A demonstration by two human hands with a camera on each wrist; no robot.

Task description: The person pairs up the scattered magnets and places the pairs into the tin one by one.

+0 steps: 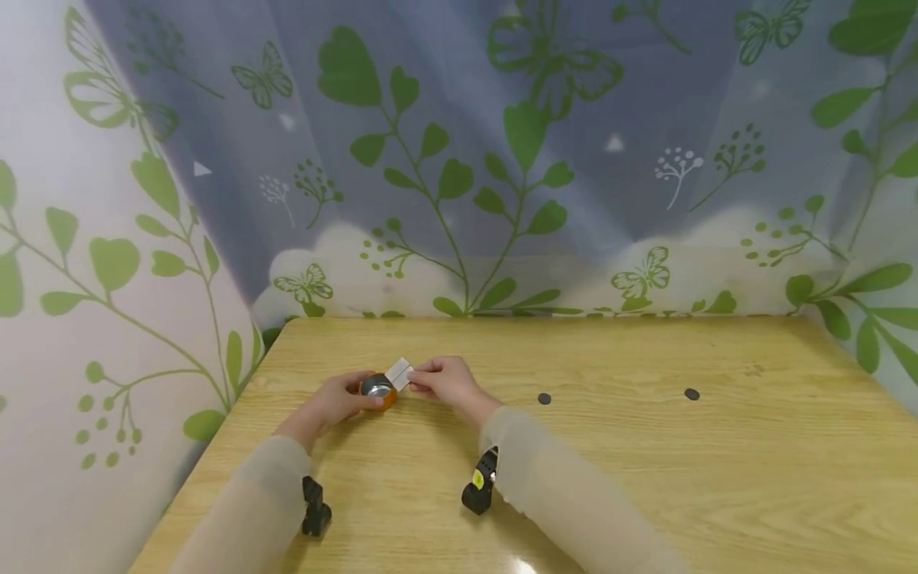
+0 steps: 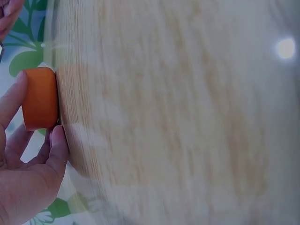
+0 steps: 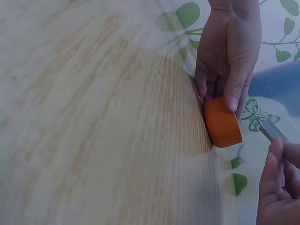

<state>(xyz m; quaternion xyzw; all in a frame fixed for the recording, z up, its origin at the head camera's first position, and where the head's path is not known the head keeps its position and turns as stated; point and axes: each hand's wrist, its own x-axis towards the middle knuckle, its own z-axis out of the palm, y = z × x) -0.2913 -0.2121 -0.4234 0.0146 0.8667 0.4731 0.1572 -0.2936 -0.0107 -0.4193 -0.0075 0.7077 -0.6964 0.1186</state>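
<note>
A small round orange dish point(image 1: 388, 401) with a shiny metal inside sits on the table, left of centre. My left hand point(image 1: 339, 401) grips it from the left, thumb on the near rim; its orange side wall point(image 2: 41, 98) shows in the left wrist view. Just beyond the dish's right rim, my right hand point(image 1: 450, 381) pinches a small flat white rectangular piece point(image 1: 398, 373) with a dark line across it. In the right wrist view this piece point(image 3: 272, 130) looks grey and thin, held apart from the dish. Its exact kind cannot be told.
Two flat black discs lie on the wooden table point(image 1: 645, 478): one disc point(image 1: 544, 399) right of my right hand, the other disc point(image 1: 692, 394) farther right. A leaf-patterned curtain point(image 1: 459, 159) hangs behind the table's far edge and along the left.
</note>
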